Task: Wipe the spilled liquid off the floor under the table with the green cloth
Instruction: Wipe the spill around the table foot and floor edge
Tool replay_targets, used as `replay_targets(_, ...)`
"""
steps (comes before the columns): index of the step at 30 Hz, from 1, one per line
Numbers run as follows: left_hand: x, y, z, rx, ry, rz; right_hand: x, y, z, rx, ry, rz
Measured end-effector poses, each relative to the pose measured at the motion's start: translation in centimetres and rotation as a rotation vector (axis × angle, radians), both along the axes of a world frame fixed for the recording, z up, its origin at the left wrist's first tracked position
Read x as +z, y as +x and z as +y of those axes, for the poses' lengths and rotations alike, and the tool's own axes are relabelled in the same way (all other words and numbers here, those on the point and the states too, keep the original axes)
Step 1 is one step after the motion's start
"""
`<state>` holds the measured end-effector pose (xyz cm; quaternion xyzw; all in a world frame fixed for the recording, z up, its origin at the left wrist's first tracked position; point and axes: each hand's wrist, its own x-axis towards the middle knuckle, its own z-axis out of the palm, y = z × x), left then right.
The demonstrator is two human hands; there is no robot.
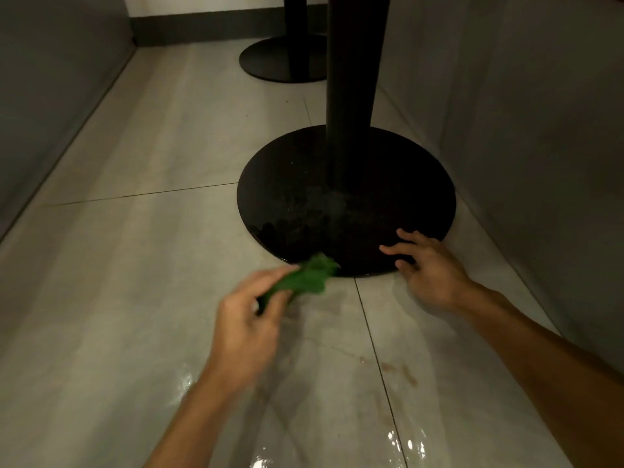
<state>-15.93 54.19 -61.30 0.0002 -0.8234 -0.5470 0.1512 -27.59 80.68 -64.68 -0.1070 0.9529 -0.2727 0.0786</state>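
Observation:
My left hand [248,319] grips a crumpled green cloth [309,276], whose free end reaches the front rim of the round black table base [287,197]. Droplets and wet patches glisten on that base near the cloth. My right hand [427,268] rests with fingers spread on the base's near right edge, holding nothing. Wet sheen [398,440] and a brownish smear [401,371] lie on the pale floor tiles below my hands. The black table post [351,89] rises from the base; the tabletop is out of view.
Grey bench panels wall the floor on the left [50,96] and right [523,113]. A second black pedestal base [270,62] stands farther back by the far wall. Tile joints cross the floor.

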Motion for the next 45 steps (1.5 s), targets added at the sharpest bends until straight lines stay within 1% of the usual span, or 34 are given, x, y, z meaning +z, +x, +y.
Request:
replay_targets(3, 0.4, -3.7, -5.6, 0.133, -0.323, 0.043, -0.2, 0.2, -0.1, -0.006, -0.009, 0.020)
replay_targets(5, -0.7, -6.0, -8.4, 0.123, -0.527, -0.007, -0.2, 0.3, -0.1, -0.012, -0.016, 0.025)
replay_targets(8, -3.1, -8.1, -10.5, 0.036, -0.702, -0.100, -0.2, 0.3, -0.1, -0.014, -0.028, 0.025)
replay_targets(10, -4.2, -8.5, -10.7, 0.010, -0.754, -0.108, -0.3, 0.3, -0.2, -0.017, -0.035, 0.034)
replay_targets(15, -5.0, -8.0, -8.3, 0.001, -0.694, -0.066, -0.5, 0.3, -0.2, -0.033, -0.037, 0.030)
replay_targets(22, -5.2, -6.1, -3.5, -0.130, -0.643, 0.047, -0.6, 0.3, -0.2, -0.043, -0.053, 0.021)
replay_targets(25, -5.2, -5.5, -1.6, -0.193, -0.615, 0.068, -0.4, 0.2, -0.2, -0.044, -0.054, 0.016)
replay_targets(28, -5.3, -5.0, -0.8, -0.203, -0.558, 0.067, -0.4, 0.2, -0.3, -0.045, -0.057, 0.018)
replay_targets(32, -5.3, -4.2, 0.1, -0.278, -0.502, 0.053, -0.2, 0.4, -0.5, -0.053, -0.061, 0.028)
replay_targets(39, -3.7, -2.4, 3.4, -0.546, -0.354, -0.023, 0.6, 0.6, -0.7, -0.037, -0.042, -0.002)
replay_targets(41, -3.3, -2.1, 3.9, -0.538, -0.287, -0.048, 0.8, 0.7, -0.8, -0.019, -0.027, -0.034)
replay_targets(44, -2.4, -1.7, 3.4, -0.396, -0.054, -0.139, 1.6, 1.2, -1.3, 0.002, 0.006, -0.055)
replay_targets(45, -1.9, -1.7, 2.8, -0.338, 0.014, -0.130, 1.8, 1.4, -1.5, 0.007, -0.007, -0.039)
